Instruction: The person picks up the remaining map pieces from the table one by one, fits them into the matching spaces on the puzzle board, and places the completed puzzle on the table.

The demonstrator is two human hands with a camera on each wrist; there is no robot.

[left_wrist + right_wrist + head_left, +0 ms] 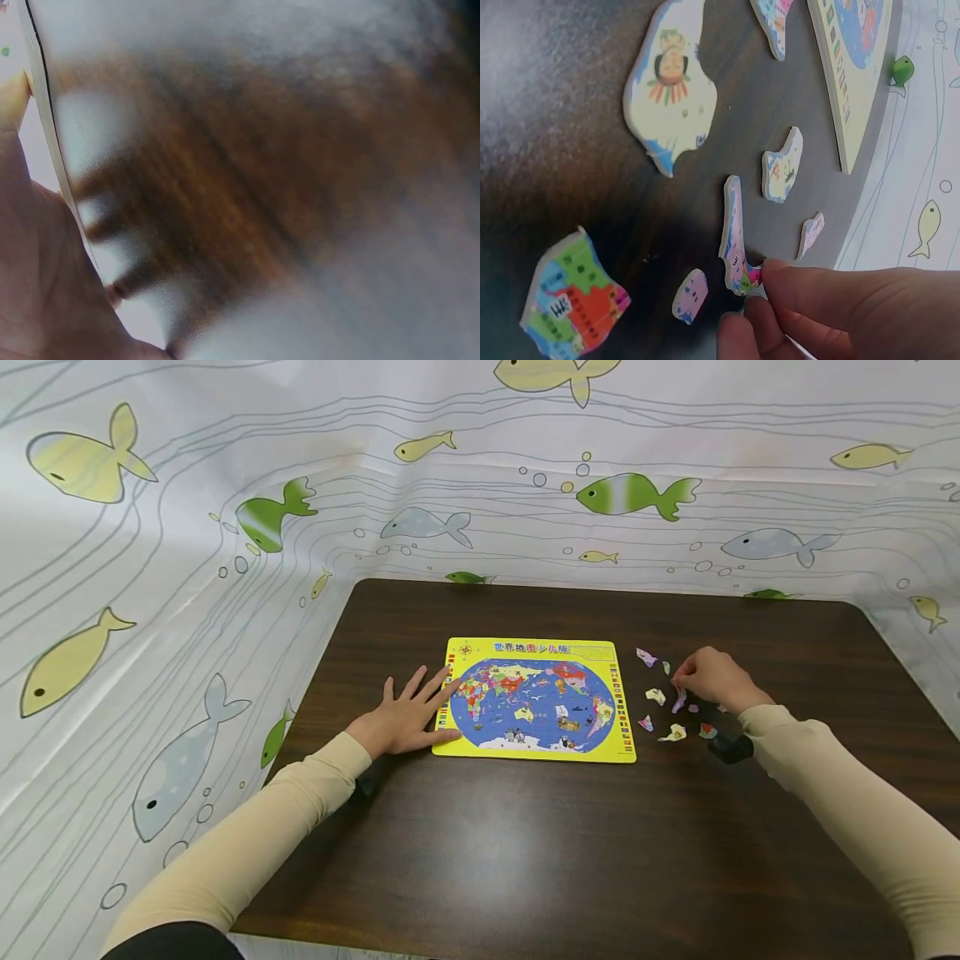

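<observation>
A yellow-bordered world map puzzle board [600, 756] lies flat on the dark wooden table. My left hand [401, 718] rests at its left edge, fingers spread, thumb and fingertips on the border. To the right of the board, my right hand [716, 678] pinches one end of a long, narrow lilac puzzle piece [735, 232] between thumb and fingers. Around it lie a small lilac piece [691, 296], a cream piece with a drawn figure [670, 82], a smaller cream piece [782, 166] and a green-and-red piece [574, 296].
More loose pieces lie between the board and my right hand, among them a pinkish one [646, 657] at the far side. A white cloth with printed fish [637, 495] hangs behind and to the left of the table [480, 860].
</observation>
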